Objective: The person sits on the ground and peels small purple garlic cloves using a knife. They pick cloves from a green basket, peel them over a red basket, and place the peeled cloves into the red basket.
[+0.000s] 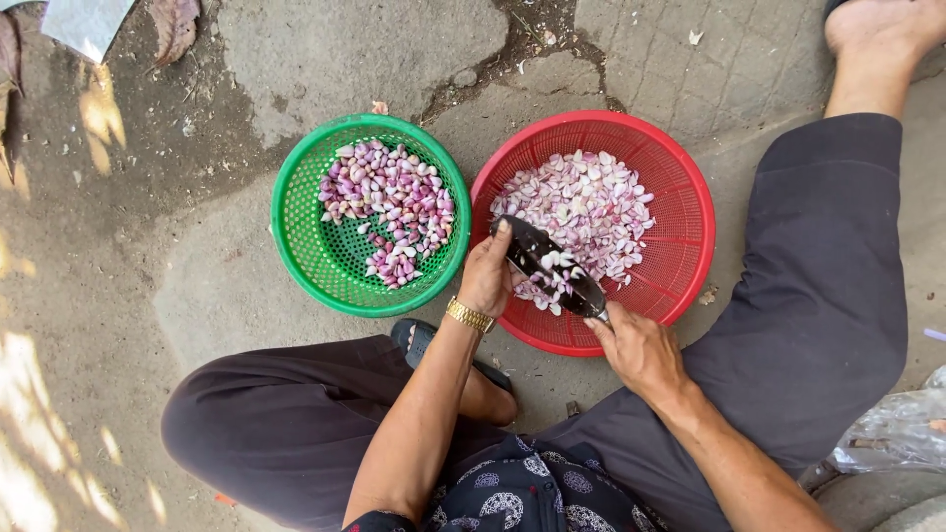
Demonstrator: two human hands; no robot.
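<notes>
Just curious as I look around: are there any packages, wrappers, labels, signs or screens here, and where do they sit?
Clear plastic bag: lower right on the ground, crumpled, see-through.
Pale sheet or wrapper: top left corner, flat, whitish-grey; kind unclear.
No labels, signs or screens show.

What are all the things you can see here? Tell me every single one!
green basket: one, green plastic mesh, on the ground at the left
whole shallots: many, purple and white, heaped inside the green basket
red basket: one, red plastic mesh, on the ground beside the green one, to its right
cut shallot pieces: many, pale pink and white, inside the red basket
knife: one, dark blade with pieces stuck to it, held over the red basket
sandal: one, dark, under the folded leg
plastic bag: one, clear and crumpled, at the right edge
dry leaf: one, brown, top left on the ground
wristwatch: one, gold, on the left wrist
left hand: one, touching the blade's far end
right hand: one, gripping the knife's handle end
</notes>
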